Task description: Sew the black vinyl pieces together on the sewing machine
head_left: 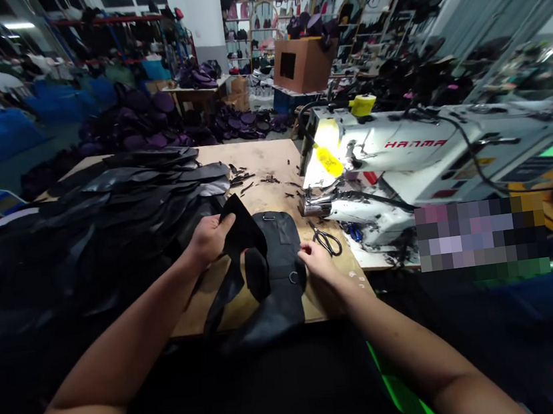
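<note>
A dark sewn piece (278,250) with a metal D-ring and a small buckle lies on the wooden table, its lower end hanging past the front edge. To its left, my left hand (211,238) pinches a black fabric flap (243,228) and holds it raised, thumb on top. My right hand (317,258) is at the right edge of the sewn piece, fingers closed together there. Whether those fingertips grip the edge is too small to make out. Black-handled scissors (328,241) lie just beyond my right hand.
A white sewing machine (390,146) with a lit lamp and projecting cylinder arm (347,208) stands on the right. Dark cut pieces (120,212) are heaped across the left side. Black scraps (240,176) litter the wooden tabletop (260,152). A cardboard box (306,62) stands behind.
</note>
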Demonstrator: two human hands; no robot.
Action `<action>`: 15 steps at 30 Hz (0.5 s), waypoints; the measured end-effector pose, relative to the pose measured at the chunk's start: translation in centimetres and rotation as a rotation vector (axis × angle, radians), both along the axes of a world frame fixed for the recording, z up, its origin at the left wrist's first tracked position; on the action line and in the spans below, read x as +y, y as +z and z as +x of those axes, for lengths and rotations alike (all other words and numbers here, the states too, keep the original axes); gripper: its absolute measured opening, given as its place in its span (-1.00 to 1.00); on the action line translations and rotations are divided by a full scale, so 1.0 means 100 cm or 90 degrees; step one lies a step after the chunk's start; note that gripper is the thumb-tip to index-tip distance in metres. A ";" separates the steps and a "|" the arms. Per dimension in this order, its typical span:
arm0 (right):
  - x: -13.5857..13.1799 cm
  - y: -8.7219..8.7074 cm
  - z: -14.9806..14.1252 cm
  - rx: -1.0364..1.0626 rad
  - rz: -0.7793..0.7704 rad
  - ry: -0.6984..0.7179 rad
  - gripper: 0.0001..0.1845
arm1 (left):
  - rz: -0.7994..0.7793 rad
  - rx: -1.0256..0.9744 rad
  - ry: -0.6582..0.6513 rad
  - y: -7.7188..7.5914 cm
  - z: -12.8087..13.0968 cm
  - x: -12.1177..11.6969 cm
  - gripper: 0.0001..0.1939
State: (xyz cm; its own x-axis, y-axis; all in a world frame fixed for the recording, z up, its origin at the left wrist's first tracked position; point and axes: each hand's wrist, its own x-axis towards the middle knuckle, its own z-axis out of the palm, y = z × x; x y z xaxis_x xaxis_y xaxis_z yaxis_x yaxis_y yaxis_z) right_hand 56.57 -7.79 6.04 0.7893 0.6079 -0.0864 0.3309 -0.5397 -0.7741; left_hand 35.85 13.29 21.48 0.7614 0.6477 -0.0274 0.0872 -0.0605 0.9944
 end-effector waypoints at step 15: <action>0.039 -0.007 -0.010 -0.001 -0.068 0.028 -0.54 | 0.176 0.031 -0.183 -0.023 -0.029 -0.031 -0.55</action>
